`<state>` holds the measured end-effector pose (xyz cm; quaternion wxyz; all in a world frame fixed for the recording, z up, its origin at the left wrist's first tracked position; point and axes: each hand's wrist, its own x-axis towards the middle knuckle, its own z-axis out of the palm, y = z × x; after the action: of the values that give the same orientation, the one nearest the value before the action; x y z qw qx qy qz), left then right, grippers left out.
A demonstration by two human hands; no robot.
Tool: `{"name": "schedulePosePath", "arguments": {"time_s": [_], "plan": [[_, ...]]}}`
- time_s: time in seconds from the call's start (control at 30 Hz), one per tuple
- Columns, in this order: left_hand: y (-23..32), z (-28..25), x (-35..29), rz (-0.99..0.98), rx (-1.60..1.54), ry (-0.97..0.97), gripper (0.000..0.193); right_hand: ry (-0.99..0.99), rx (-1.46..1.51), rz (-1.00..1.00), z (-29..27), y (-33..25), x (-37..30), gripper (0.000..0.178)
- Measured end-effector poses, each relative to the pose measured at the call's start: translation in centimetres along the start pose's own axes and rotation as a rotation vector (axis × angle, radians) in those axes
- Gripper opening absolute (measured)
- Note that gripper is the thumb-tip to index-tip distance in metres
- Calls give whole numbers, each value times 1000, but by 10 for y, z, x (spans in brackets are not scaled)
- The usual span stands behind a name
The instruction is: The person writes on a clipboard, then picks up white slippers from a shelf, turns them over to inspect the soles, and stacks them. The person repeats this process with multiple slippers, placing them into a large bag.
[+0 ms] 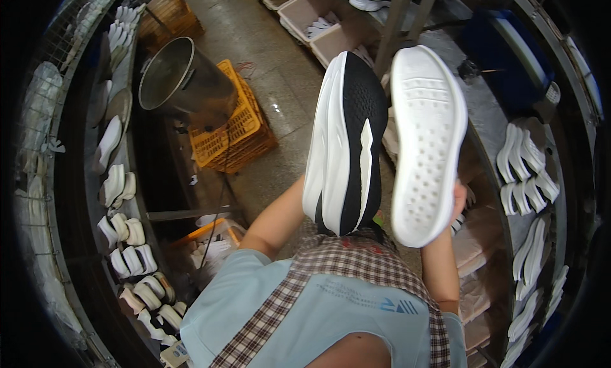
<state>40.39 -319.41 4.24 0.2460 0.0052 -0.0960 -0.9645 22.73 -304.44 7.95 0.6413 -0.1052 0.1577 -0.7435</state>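
Two shoe soles are held up side by side in front of my chest. On the left is a black and white sole [364, 152], with thick white ridged sidewalls and a black tread split by a white strip. My left forearm [277, 215] runs up behind it, and the hand itself is hidden by the sole it holds up. To its right a white sole [426, 145] shows its underside, dotted with small dimples and crossed by grooves near the top. My right hand [459, 199] grips that one, fingers showing at its right edge and the rest behind.
A metal drum [191, 82] stands by yellow plastic crates [232, 136] on the wet floor [280, 82]. Racks with white soles [133, 260] line my left, and a metal bench [487, 120] with more soles [528, 164] runs along my right. Pale bins [305, 15] sit farther ahead.
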Motion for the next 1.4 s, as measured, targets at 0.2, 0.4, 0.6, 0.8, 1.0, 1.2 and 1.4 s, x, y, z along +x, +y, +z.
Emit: {"name": "schedulePosePath", "arguments": {"time_s": [0.2, 0.4, 0.6, 0.8, 1.0, 1.2, 1.4], "plan": [[-3, -23, -8, -21, -372, -360, 93, -109, 211, -18, -4, -6, 3, 64], [-1, -30, -11, -19, -419, -344, 93, -65, 129, 0, -5, -5, 0, 65], [8, -10, -15, -8, -212, -140, 68, 49, -66, 16, -3, 5, 6, 72], [-1, 19, 6, 212, 556, 250, 45, 168, -460, -47, -27, 26, 17, 70], [4, 17, -6, 22, -275, -200, 64, -183, 136, 68, -51, 26, 10, 70], [8, 10, -2, -7, -312, -350, 74, -94, 289, 82, -46, 17, 10, 73], [11, 9, 2, -59, -317, -396, 74, -180, 276, 119, -44, 15, 9, 75]]}}
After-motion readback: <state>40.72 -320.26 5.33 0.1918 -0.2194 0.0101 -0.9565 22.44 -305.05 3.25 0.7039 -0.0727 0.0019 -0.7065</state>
